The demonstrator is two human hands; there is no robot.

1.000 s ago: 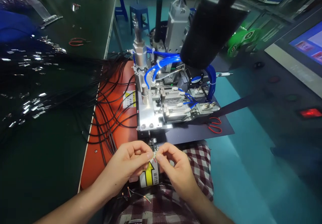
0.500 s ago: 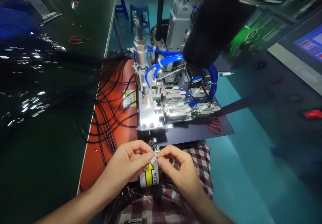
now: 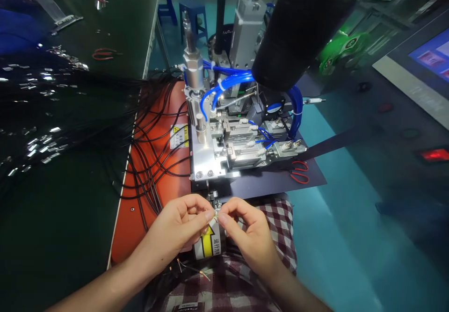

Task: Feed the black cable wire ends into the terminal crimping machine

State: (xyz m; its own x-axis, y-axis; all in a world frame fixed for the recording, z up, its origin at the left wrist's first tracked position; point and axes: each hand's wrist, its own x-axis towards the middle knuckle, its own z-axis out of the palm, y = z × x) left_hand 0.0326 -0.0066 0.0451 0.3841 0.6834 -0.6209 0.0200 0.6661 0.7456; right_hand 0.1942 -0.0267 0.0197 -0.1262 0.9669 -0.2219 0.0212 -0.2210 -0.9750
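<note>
My left hand (image 3: 185,221) and my right hand (image 3: 247,225) meet at the lower middle, fingertips almost touching. Each pinches thin wires (image 3: 216,215), which show as small light strands between the fingertips; their ends are mostly hidden. Right behind the fingertips are small metal parts of the machine (image 3: 213,162). Below them is a white part with a yellow arrow (image 3: 207,244). A black cable with stripped coloured wire ends (image 3: 203,274) lies over the checked cloth (image 3: 231,284) on my lap.
Black cables (image 3: 147,162) run across the orange surface (image 3: 122,237) at the left. Blue tubes (image 3: 235,79) arch over the machine. Red-handled scissors (image 3: 300,172) lie on the dark plate at its right. A screen (image 3: 431,54) stands at the far right, and a blue stool (image 3: 192,15) behind.
My right hand has moved slightly up and left, closer to my left fingertips. The wires between the fingertips have shifted a little. The whole view has moved slightly.
</note>
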